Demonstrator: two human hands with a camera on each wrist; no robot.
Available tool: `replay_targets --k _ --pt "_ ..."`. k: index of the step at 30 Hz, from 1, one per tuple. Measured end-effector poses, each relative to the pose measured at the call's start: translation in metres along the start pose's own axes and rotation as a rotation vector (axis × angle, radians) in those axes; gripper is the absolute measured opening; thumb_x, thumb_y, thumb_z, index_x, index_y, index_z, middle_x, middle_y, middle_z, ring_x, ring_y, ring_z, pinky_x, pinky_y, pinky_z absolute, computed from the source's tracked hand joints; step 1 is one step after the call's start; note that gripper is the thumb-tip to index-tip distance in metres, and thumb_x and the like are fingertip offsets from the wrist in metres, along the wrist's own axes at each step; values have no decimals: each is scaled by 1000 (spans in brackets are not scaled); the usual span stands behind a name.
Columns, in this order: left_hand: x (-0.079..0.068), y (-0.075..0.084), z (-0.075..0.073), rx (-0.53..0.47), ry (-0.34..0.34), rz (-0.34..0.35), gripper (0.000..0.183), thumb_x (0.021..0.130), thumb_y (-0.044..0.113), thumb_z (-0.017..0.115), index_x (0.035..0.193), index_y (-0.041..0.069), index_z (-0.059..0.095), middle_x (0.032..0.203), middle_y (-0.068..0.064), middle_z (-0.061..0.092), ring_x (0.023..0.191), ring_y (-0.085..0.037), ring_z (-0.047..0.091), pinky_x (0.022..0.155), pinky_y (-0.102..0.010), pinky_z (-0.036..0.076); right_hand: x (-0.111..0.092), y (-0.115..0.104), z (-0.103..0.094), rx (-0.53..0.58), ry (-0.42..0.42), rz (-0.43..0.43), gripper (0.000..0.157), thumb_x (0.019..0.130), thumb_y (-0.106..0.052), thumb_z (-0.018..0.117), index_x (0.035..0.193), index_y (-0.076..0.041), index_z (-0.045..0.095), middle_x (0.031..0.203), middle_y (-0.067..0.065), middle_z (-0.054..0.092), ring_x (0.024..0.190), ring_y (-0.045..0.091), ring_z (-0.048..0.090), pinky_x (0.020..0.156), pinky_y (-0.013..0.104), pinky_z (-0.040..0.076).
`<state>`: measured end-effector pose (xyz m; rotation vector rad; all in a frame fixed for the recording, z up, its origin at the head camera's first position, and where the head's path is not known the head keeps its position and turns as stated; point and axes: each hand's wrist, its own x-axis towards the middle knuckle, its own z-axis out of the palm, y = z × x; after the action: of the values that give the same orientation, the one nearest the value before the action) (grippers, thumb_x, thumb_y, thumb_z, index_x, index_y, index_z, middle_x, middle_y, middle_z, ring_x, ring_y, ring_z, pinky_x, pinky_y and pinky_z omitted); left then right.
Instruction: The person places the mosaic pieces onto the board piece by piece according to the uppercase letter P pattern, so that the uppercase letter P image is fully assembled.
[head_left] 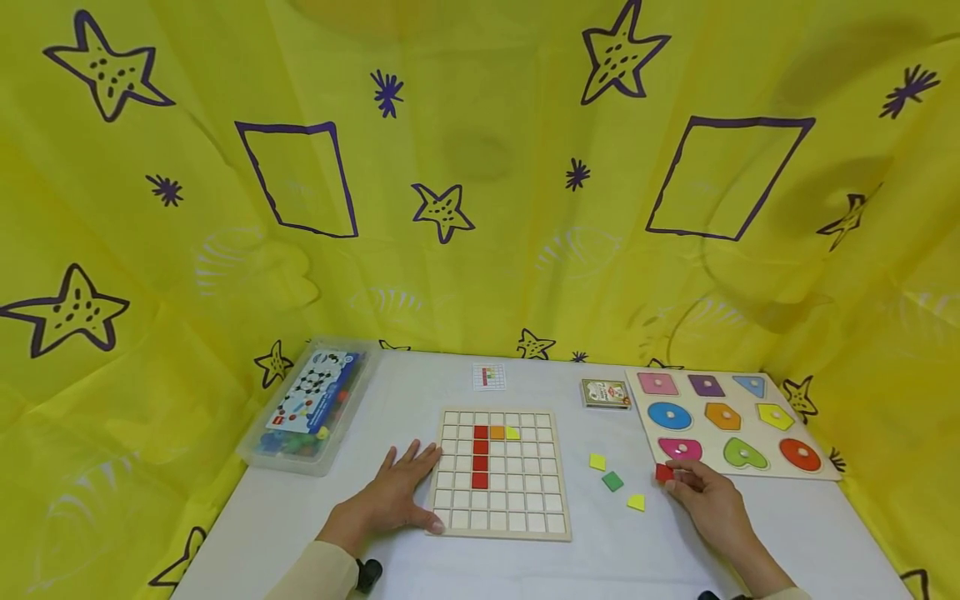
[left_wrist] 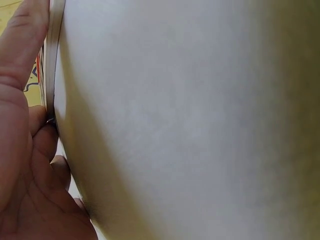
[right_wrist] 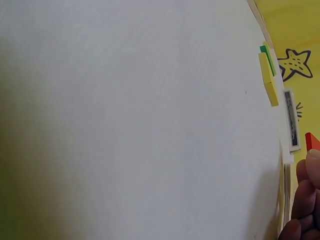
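A wooden grid board (head_left: 517, 522) lies in the middle of the table. In its cells sit several red square tiles (head_left: 480, 463) in a column, with an orange tile (head_left: 497, 432) and a yellow tile (head_left: 513, 433) beside the top one. My left hand (head_left: 396, 493), fingers spread, touches the board's left edge; the left wrist view shows thumb and fingers against that edge. My right hand (head_left: 708, 502) pinches a red square tile (head_left: 663, 472), also partly visible at the right edge of the right wrist view. Loose on the table are a yellow square (head_left: 597, 462), a green square (head_left: 612, 481) and a yellow cut-corner tile (head_left: 636, 502).
A shape puzzle board (head_left: 772, 467) lies at the right. Behind the grid are a small pattern card (head_left: 489, 377) and a little card box (head_left: 606, 394). A clear plastic case (head_left: 307, 464) of coloured parts stands at the left. A yellow curtain (head_left: 480, 283) hangs behind.
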<state>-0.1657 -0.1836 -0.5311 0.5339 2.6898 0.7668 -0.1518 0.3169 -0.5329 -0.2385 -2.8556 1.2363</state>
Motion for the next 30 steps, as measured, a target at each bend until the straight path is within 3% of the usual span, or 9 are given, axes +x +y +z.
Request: replay_targets --k 10,16,26,30 --pt "1 -1 1 -1 -9 -11 124 68 53 93 165 7 33 173 -13 30 164 -40 12 132 -64 1 5 -9 7 81 68 45 35 99 -7 71 133 2 68 109 18 76 83 -1 61 68 14 54" --pt "2 0 1 0 -10 -14 124 68 54 93 165 7 33 173 -13 31 164 -40 12 132 -64 1 9 -15 12 114 68 53 38 100 -8 70 137 1 66 114 21 74 86 4 61 68 16 56" --pt "2 -1 1 1 -10 -8 125 67 54 93 165 6 33 173 -13 31 164 -40 13 131 -65 1 8 -37 26 187 108 0 33 98 -3 72 131 1 71 119 24 74 83 -10 58 68 15 55" --pt "3 -3 1 7 -5 -2 125 67 55 93 165 6 33 173 -13 31 164 -40 13 131 -66 1 9 -47 32 203 103 -6 33 99 -3 71 132 -1 71 122 22 72 87 -5 59 71 13 55"
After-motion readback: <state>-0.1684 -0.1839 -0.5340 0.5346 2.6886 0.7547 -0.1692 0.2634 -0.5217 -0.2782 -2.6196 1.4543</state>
